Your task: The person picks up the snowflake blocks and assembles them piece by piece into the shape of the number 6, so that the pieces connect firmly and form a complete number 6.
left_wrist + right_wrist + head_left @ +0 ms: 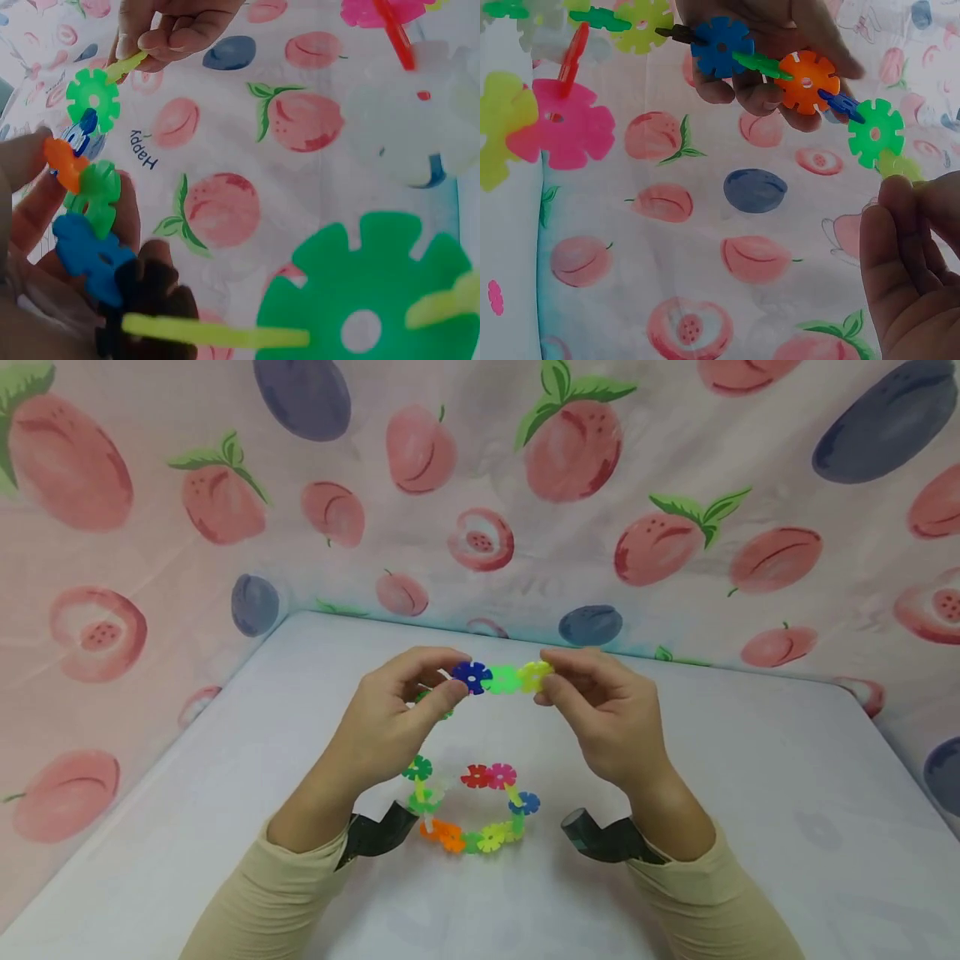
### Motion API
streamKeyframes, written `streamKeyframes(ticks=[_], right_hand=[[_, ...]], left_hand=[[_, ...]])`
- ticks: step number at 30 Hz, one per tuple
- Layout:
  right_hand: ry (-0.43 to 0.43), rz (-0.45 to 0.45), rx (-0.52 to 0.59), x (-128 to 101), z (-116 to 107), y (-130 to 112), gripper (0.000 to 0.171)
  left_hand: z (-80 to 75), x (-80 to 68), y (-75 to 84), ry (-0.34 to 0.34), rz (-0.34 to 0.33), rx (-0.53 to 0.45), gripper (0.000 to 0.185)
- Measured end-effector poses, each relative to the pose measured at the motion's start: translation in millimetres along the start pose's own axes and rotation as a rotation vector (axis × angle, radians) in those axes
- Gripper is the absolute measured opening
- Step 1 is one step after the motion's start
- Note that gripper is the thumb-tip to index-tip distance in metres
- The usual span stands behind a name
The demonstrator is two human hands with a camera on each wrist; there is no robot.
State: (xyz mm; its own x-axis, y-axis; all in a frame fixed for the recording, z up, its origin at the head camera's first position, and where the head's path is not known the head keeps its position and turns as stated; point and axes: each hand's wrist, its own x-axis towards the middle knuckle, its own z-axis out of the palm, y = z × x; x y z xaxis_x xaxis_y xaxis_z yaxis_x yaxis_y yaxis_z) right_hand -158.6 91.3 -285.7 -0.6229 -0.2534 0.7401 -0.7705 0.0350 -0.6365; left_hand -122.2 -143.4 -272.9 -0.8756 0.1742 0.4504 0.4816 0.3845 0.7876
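Left hand: thumb and forefinger curled, pinching the chain of snowflake discs at its blue disc; the other fingers are folded under. The left wrist view shows more discs of the same chain, orange, green and blue, lying against the left fingers.

Right hand: fingertips closed in a pinch on the yellow-green disc at the chain's other end. Between the two pinches sits a light green disc. The chain is held level in the air, above the table and apart from it.

Under the hands, a ring of joined discs in red, pink, blue, yellow, orange and green rests on the table.

Surface: pale, matte, with rounded corners. A cloth printed with peaches and plums hangs behind and to both sides. Beige sleeves cover both forearms; a dark strap sits at each wrist.
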Motion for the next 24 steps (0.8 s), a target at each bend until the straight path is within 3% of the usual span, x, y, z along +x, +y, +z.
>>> streamKeyframes(ticks=[5, 13, 20, 24], right_hand=[[-0.006, -0.058, -0.028, -0.8, 1.6, -3.0, 0.025], [-0.005, -0.126, -0.067, -3.0, 6.2, -4.9, 0.024], [-0.033, -0.094, -0.034, -2.2, 7.6, -0.3, 0.034], [-0.09, 0.018, -0.022, 3.0, 2.9, 12.0, 0.041]], left_hand=[[2.3, -1.1, 2.5, 0.077, -0.014, -0.009, 0.014], [5.2, -3.7, 2.8, 0.102, 0.004, -0.045, 0.009], [3.1, -1.7, 0.8, 0.127, 0.02, -0.054, 0.007], [-1.4, 1.2, -0.1, 0.129, -0.025, -0.078, 0.009]])
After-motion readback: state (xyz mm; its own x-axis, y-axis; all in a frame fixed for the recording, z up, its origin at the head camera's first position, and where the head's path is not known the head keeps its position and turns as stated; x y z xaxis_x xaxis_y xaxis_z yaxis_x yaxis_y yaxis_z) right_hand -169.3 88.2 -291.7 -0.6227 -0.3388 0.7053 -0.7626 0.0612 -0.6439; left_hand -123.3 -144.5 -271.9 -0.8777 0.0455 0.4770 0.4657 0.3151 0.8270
